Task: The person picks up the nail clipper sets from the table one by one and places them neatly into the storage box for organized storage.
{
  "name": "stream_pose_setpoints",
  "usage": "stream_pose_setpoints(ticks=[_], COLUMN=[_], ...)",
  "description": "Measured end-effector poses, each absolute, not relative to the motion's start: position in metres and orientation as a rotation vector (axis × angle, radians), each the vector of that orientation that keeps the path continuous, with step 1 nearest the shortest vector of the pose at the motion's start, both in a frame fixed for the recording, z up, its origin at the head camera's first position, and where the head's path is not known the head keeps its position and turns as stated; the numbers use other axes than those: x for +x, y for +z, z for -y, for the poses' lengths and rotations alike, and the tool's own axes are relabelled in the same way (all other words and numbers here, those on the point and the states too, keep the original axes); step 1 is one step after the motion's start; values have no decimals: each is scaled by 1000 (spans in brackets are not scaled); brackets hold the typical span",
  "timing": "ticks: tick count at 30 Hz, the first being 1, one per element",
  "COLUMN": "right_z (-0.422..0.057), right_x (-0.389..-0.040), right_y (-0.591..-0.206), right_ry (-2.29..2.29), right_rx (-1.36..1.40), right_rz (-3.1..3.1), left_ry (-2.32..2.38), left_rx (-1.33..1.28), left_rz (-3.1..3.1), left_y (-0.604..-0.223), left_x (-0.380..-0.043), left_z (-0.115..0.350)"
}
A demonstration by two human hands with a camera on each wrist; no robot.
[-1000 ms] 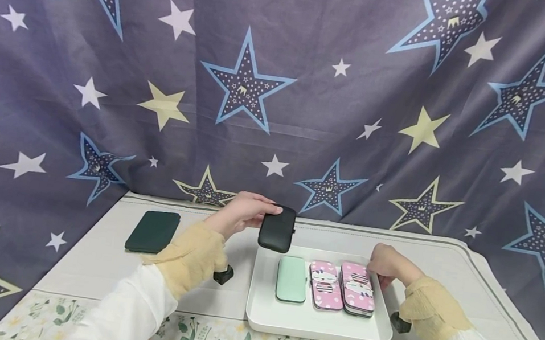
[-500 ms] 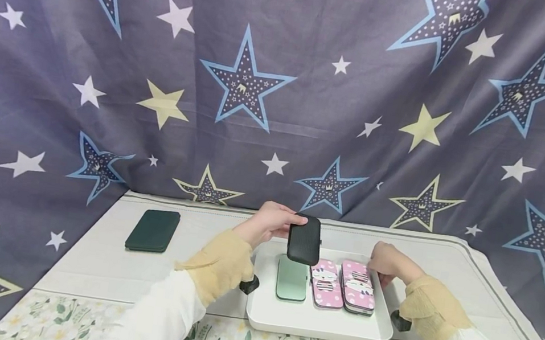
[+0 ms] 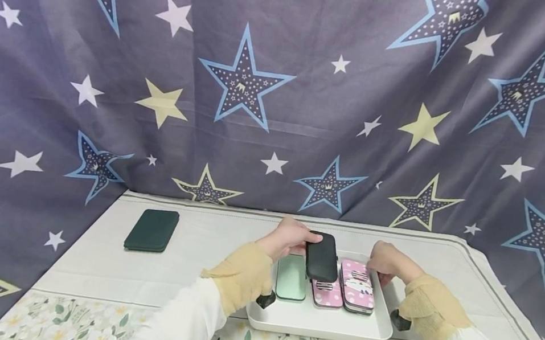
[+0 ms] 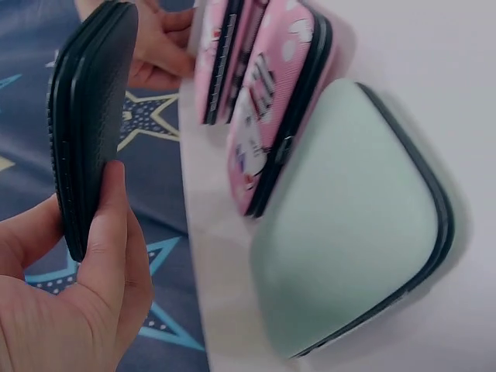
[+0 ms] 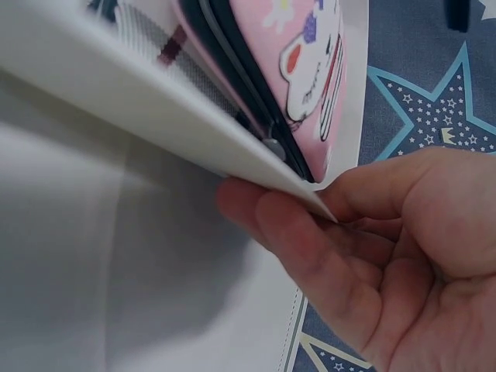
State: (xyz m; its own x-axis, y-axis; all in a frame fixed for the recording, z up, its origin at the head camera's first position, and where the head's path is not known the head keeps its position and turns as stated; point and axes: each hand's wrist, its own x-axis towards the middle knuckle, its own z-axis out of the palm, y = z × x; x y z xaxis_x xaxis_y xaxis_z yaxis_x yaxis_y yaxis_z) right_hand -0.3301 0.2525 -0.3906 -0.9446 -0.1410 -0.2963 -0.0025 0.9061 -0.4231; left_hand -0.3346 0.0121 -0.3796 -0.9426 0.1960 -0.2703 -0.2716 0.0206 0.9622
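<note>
My left hand (image 3: 289, 238) pinches a small black hard-shell case (image 3: 322, 260) between thumb and fingers, held above the white tray (image 3: 318, 330). In the head view it overlaps a pink cartoon-print case (image 3: 328, 298); the left wrist view shows the black case (image 4: 97, 101) edge-on, apart from those in the tray. My right hand (image 5: 372, 263) pinches the tray's wall at the far right corner. Inside the tray, a mint-green case (image 3: 292, 279) lies at the left and a second pink case (image 3: 357, 289) at the right, near my right hand. A plaid surface (image 5: 167, 39) shows beside that pink case.
A dark green case (image 3: 152, 230) lies on the table at the left. The table cover (image 3: 84, 266) is pale, with a floral strip (image 3: 61, 320) along the front. A star-patterned cloth (image 3: 280, 108) hangs right behind the table's back edge.
My left hand has carried the black case rightward and slightly down, from the tray's back left, past the mint-green case, to over the middle pink case. My right hand stays at the tray's corner.
</note>
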Motion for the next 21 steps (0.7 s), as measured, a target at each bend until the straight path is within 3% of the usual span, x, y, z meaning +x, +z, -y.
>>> stream_pose_setpoints(ticks=[21], right_z=[-257], right_x=[-334], right_y=[-394], right_ry=[-642], right_rx=[-114], right_rz=[-2737], left_ry=[1803], left_rx=[-149], left_rz=[-2109], left_y=[-406], left_x=[-324], left_z=[-33])
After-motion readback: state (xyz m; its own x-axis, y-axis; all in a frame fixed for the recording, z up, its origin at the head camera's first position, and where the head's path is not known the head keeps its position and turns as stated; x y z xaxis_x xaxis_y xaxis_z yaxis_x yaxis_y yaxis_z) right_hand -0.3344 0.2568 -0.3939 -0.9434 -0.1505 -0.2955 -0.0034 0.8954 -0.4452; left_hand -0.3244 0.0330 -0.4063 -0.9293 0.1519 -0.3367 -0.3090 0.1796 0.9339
